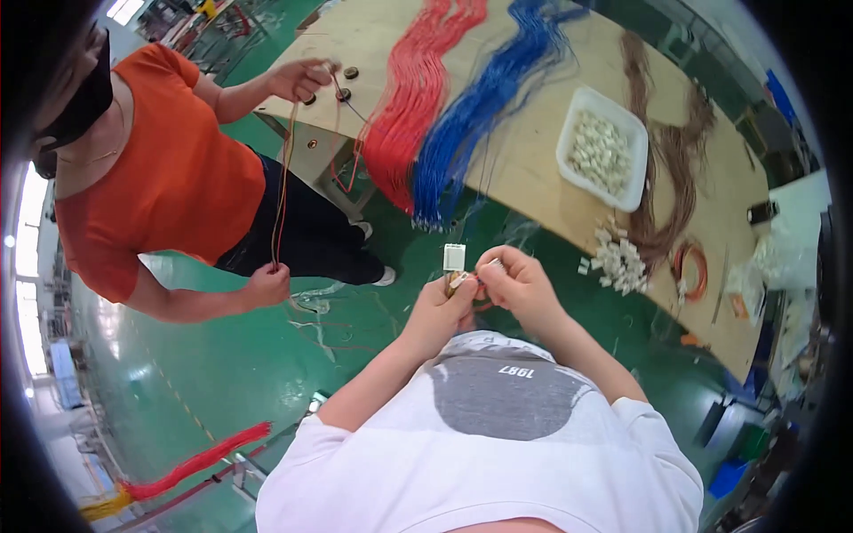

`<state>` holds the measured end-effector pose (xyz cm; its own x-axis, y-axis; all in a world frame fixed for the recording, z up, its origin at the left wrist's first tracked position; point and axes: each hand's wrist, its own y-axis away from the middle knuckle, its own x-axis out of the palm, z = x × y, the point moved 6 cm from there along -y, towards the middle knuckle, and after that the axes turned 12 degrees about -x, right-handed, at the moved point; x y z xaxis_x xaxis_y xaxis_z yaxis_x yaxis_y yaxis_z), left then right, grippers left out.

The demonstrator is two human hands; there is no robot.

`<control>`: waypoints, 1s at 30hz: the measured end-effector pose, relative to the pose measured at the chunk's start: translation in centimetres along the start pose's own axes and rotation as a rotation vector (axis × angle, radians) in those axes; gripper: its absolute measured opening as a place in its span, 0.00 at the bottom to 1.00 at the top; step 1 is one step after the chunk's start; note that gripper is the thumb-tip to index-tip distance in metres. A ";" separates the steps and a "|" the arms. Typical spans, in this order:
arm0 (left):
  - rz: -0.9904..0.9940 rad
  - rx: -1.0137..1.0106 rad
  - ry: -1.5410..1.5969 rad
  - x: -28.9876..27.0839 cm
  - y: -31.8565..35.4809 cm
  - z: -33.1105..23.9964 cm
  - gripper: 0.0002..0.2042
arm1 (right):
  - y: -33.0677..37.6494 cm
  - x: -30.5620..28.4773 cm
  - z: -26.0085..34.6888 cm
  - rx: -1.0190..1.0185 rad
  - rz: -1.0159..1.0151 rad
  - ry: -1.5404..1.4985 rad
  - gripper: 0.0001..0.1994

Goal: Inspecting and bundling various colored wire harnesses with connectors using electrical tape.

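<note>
In front of my chest, my left hand [437, 313] is closed, thumb and fingers pressed round a small bundle of thin coloured wires. A white rectangular connector housing [454, 257] shows just above its fingertips; whether it hangs on those wires I cannot tell. Close beside it, my right hand [526, 289] pinches a small whitish piece [496, 264], mostly covered by the fingertips. Orange-red and blue wire shows between the two hands. Fingers hide where the wires end.
On the wooden table [524, 169] lie red wires [413, 98], blue wires [484, 107] and brown wires [680, 169]. A white tray [640, 178] holds many white connectors; more connectors [617, 262] lie loose by the edge. At left, a person in orange [169, 178] handles long wires.
</note>
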<state>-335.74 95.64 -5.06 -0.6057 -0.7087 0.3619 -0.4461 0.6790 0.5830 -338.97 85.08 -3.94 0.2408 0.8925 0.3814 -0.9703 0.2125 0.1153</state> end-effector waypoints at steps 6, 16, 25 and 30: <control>-0.262 -0.065 0.107 -4.5 -0.4 -2.7 0.10 | -8.9 0.0 -1.2 0.106 0.252 0.139 0.13; -0.857 0.114 0.529 -10.8 2.2 -3.8 0.07 | -42.5 -7.2 -8.6 -0.148 0.236 0.945 0.09; -1.235 0.135 0.885 -8.4 5.1 -3.2 0.07 | -65.3 3.2 -16.8 -0.433 0.369 1.319 0.17; -1.274 0.080 0.911 -8.4 3.4 -5.2 0.08 | -72.1 0.4 -20.1 -0.129 0.090 1.377 0.19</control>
<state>-328.79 102.92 -2.32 0.7559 -0.6547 -0.0019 -0.3850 -0.4468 0.8076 -269.30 78.14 -30.56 0.0356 0.5585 -0.8287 -0.9945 0.1012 0.0254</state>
